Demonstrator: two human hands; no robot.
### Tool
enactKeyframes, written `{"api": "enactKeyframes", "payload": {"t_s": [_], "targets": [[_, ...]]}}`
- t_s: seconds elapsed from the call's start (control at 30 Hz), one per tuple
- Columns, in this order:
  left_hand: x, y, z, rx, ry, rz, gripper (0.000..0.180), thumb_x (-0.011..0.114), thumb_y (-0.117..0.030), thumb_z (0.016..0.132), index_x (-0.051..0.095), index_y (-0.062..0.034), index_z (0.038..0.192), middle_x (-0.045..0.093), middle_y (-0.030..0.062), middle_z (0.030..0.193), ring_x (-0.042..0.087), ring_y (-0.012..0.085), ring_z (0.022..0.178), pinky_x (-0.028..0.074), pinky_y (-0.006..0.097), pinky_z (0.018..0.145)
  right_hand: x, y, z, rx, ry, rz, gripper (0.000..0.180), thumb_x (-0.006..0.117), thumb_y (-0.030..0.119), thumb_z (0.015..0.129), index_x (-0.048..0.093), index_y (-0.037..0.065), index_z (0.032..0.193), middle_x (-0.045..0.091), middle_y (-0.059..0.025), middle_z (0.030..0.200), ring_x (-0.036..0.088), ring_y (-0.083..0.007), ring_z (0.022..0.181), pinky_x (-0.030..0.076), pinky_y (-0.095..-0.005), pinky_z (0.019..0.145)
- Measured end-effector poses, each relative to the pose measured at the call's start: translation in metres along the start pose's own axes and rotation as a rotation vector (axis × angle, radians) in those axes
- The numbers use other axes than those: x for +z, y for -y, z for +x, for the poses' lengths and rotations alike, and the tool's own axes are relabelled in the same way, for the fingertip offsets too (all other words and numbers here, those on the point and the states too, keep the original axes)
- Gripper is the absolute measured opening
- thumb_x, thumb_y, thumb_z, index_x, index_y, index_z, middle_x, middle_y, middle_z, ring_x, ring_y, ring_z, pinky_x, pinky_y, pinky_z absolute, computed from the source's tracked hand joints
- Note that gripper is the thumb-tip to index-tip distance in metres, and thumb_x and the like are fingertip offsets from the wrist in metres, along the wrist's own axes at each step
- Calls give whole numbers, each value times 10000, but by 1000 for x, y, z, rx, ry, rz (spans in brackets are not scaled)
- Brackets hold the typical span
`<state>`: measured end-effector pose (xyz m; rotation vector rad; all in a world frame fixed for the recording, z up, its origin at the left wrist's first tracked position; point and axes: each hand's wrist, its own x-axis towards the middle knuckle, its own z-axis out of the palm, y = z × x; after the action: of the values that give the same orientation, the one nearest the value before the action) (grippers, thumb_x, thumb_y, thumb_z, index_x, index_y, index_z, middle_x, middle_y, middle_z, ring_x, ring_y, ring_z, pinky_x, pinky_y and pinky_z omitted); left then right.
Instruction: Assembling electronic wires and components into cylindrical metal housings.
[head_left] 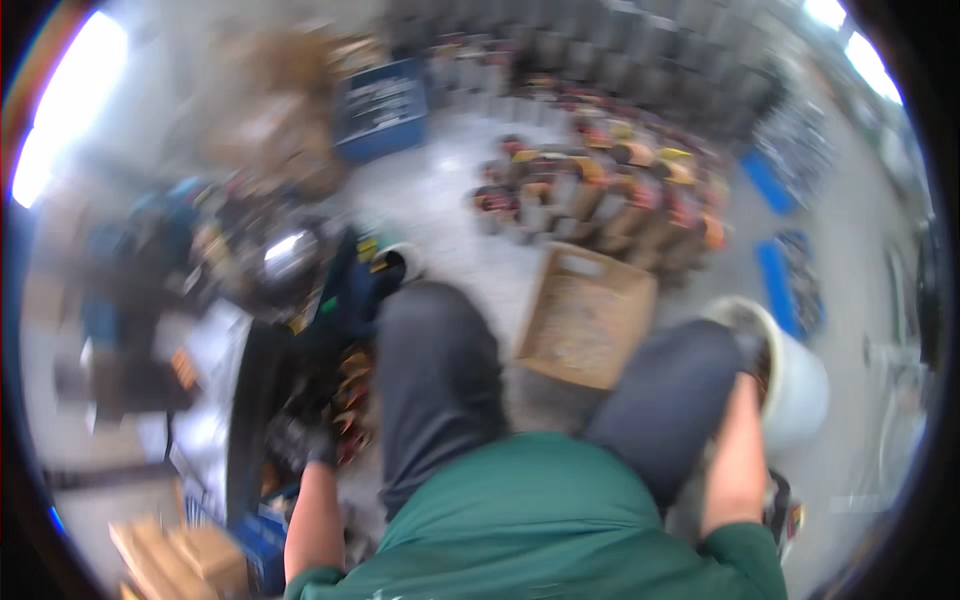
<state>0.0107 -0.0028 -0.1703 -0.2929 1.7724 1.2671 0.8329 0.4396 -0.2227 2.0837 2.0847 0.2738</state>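
My left hand (303, 442), in a dark glove, is low beside my left knee. It is next to several copper-coloured parts (355, 400), and motion smears its fingers. My right hand (752, 350), also dark-gloved, reaches past my right knee to the mouth of a white bucket (797, 385). Its fingers are hidden there, so I cannot make out whether it holds anything. Between my knees stands an open brown cardboard box (535, 325) with many small pale pieces in its bottom.
A machine with a shiny rounded part (290, 255) stands to the left. Rows of grey cylinders with reddish and yellow ends (610, 190) cover the floor ahead. A blue crate (380, 140) is farther off; blue trays (780, 285) lie to the right. Cardboard boxes (180, 560) sit at lower left.
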Motion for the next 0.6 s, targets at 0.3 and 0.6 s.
{"api": "enactKeyframes", "payload": {"t_s": [0.3, 0.6], "targets": [[68, 31, 5, 206, 343, 218, 369, 542, -286, 970, 543, -110, 1295, 642, 117, 1087, 631, 254, 900, 534, 433, 751, 85, 101, -123, 800, -218, 1044, 247, 630, 258, 834, 620, 114, 1035, 652, -202, 932, 628, -344, 930, 479, -478, 880], [35, -25, 84, 682, 196, 531, 366, 552, -239, 960, 551, -78, 1289, 641, 127, 1131, 633, 256, 948, 527, 415, 808, 56, 125, -156, 522, 69, 209, 414, 614, 348, 822, 604, 131, 1174, 549, -153, 1265, 465, -325, 1253, 300, -507, 1090]]}}
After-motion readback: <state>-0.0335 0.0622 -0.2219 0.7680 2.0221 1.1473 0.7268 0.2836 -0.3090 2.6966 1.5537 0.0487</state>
